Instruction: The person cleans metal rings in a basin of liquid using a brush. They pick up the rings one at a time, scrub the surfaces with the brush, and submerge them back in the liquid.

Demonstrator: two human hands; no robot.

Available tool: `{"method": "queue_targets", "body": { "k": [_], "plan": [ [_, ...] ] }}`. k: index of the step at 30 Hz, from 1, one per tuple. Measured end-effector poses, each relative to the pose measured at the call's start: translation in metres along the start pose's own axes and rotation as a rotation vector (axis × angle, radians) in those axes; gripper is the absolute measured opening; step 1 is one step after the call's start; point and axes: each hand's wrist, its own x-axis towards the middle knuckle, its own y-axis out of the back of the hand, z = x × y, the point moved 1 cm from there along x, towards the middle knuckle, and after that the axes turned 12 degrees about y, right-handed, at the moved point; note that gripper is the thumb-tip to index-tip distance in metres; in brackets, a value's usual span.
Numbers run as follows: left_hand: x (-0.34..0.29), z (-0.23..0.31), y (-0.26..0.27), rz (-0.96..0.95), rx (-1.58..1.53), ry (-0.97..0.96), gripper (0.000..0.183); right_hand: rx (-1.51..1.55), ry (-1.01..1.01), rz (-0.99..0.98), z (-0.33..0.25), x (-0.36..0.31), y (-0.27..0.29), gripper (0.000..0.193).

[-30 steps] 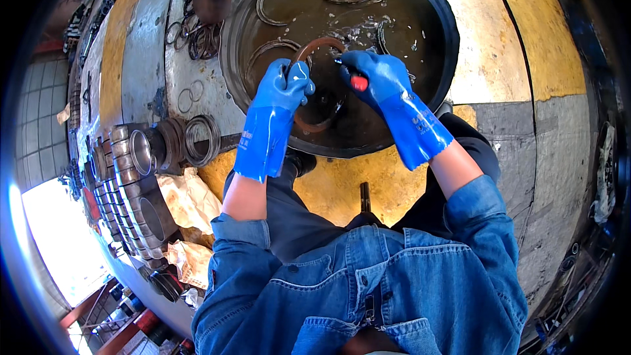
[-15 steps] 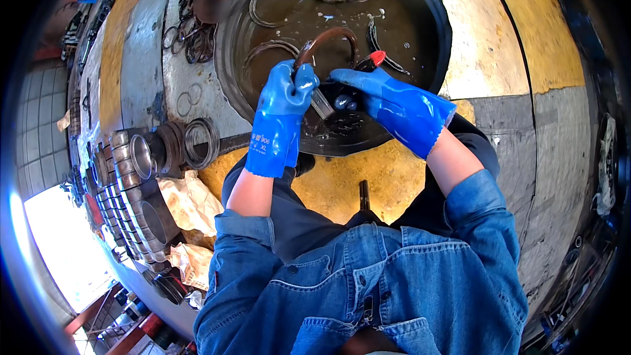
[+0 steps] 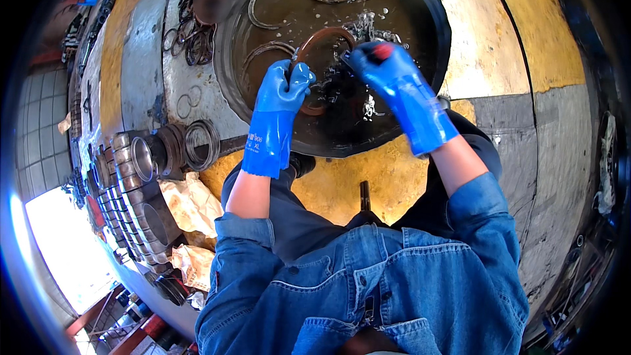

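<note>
My left hand (image 3: pixel 282 89), in a blue rubber glove, is closed on the left side of a reddish-brown ring (image 3: pixel 327 34). The ring is held tilted over dark liquid in a big round black tub (image 3: pixel 225 59). My right hand (image 3: pixel 393 77), gloved alike and smeared by motion, is closed round a tool with a red end (image 3: pixel 382 51); most of the tool is hidden in the fist. A short dark tip shows at the fingers, near the ring's right side. Splashes rise beside that hand.
Several metal rings (image 3: pixel 336 0) lie partly in the liquid. Left of the tub, a heap of brown rings (image 3: pixel 197 36) sits on the metal plates. Nearer stand stacked metal cylinders (image 3: pixel 141 158) and crumpled brown paper (image 3: pixel 190 204). My knees flank the tub's near edge.
My right hand has moved up and turned, splashing the liquid. The bright metal piece below my hands is out of sight. My left hand keeps the ring almost in place.
</note>
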Motion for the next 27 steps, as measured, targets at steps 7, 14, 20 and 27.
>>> {"method": "queue_targets", "body": {
  "k": [7, 14, 20, 27],
  "plan": [
    [0.002, -0.002, -0.006, 0.026, 0.141, -0.178, 0.020, 0.338, 0.152, -0.114, -0.077, 0.004, 0.025, 0.028],
    [-0.018, 0.020, -0.011, 0.005, 0.198, -0.266, 0.014, 0.406, 0.009, -0.101, -0.090, 0.005, 0.027, 0.026],
    [-0.022, 0.016, -0.001, -0.068, 0.127, -0.193, 0.021, 0.599, -0.186, 0.055, -0.040, 0.017, 0.051, 0.032],
    [-0.022, 0.004, 0.003, -0.003, 0.018, -0.125, 0.018, 0.452, -0.287, 0.152, -0.006, 0.005, 0.070, 0.037]
  ]
}}
